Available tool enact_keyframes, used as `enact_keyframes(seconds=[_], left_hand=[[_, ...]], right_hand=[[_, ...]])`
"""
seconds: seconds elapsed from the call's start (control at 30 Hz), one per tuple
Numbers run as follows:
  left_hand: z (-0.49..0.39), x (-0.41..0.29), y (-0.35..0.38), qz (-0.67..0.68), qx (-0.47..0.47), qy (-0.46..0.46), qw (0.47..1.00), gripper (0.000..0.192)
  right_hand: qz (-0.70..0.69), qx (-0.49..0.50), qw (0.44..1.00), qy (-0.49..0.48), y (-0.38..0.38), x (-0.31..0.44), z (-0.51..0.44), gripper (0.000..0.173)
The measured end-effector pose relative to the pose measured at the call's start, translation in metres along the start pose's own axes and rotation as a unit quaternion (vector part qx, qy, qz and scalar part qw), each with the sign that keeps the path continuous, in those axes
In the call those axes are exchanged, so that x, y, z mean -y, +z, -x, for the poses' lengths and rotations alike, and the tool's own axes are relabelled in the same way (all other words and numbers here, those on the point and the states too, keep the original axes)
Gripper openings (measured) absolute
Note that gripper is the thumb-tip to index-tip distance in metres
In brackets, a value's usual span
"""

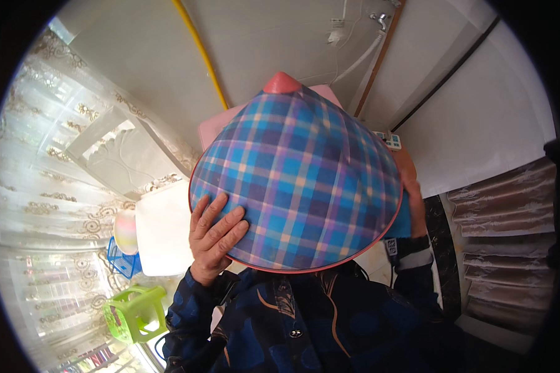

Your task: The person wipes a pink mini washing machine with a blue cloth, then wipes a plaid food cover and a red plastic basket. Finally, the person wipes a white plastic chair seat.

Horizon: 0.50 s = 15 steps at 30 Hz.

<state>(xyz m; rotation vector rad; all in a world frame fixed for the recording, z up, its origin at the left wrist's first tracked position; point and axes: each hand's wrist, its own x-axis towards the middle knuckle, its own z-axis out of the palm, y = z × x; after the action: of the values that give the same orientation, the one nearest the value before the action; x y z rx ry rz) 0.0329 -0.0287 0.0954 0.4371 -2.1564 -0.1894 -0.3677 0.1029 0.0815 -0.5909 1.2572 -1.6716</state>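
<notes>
A cone-shaped hat covered in blue and purple plaid cloth [294,177], with a pink tip and a red rim, is held up before my chest, its tip pointing away from me. My left hand [219,233] grips the near left rim, fingers spread over the cloth and the thumb out of sight. At the right rim is my right hand [415,205], mostly hidden behind the hat; its fingertips cannot be seen. Something flat and blue shows between that hand and the rim. Behind the hat, parts of a pink surface [214,126] stick out.
A white chair [163,228] stands at the left, near lace curtains [61,196]. Beyond it are a blue basket [121,261] and a green plastic stool [138,314]. A power strip [393,141] lies behind the hat's right side. A yellow pipe [205,60] runs along the wall.
</notes>
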Motion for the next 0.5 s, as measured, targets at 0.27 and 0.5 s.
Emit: enact_keyframes(seconds=[0.27, 0.5], left_hand=[[0.081, 0.031, 0.048, -0.065, 0.047, -0.089, 0.993, 0.051], [0.105, 0.052, 0.069, -0.066, 0.069, -0.089, 0.991, 0.057]], right_hand=[[0.056, -0.090, 0.989, 0.104, -0.026, -0.084, 0.003, 0.036], [0.133, -0.156, 0.978, 0.026, -0.031, -0.100, 0.003, 0.020]])
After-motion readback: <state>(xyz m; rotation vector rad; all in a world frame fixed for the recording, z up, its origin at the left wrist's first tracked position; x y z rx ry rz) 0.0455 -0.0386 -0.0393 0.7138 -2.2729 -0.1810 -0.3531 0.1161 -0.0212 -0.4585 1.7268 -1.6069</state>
